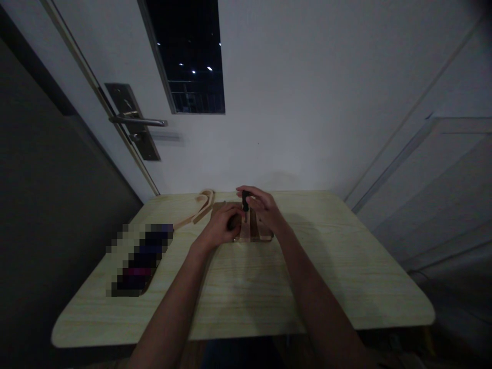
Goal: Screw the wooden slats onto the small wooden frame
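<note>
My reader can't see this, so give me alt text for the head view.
A right hand holds a black-handled tool, apparently a screwdriver, upright over wooden slats as the left hand rests against them on a pale table. To the left lie a hooked wooden piece and a pixelated dark object; behind is a white door.

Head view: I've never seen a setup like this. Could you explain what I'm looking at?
There is no robot here, just a person's bare hands. The one camera sits on that person's head, looking forward and down. The right hand holds a dark-handled screwdriver upright, pointing down at some wood. The left hand is at the wood's left side; its exact grip is unclear. Further left on the table lie a wooden hook and a dark, pixelated item.
</note>
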`<act>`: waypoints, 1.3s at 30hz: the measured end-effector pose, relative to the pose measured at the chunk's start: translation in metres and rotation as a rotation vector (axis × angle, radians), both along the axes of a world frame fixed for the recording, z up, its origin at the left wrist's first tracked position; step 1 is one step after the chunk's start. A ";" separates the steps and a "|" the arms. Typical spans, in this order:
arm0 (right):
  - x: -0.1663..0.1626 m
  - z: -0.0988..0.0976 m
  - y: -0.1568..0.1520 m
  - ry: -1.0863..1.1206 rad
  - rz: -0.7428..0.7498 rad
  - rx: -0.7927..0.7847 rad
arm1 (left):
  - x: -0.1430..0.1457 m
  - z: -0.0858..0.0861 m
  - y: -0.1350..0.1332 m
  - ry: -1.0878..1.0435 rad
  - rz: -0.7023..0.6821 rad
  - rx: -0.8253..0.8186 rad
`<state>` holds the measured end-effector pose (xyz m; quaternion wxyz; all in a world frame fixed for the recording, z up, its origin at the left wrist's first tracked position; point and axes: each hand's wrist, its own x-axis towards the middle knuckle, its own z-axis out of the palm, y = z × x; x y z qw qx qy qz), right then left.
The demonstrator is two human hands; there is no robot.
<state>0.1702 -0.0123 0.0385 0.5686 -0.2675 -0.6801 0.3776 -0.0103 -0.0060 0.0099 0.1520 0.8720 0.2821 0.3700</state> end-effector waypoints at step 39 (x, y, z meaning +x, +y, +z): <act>-0.006 0.003 0.001 -0.034 -0.348 -0.037 | 0.000 0.000 -0.002 0.018 0.015 -0.023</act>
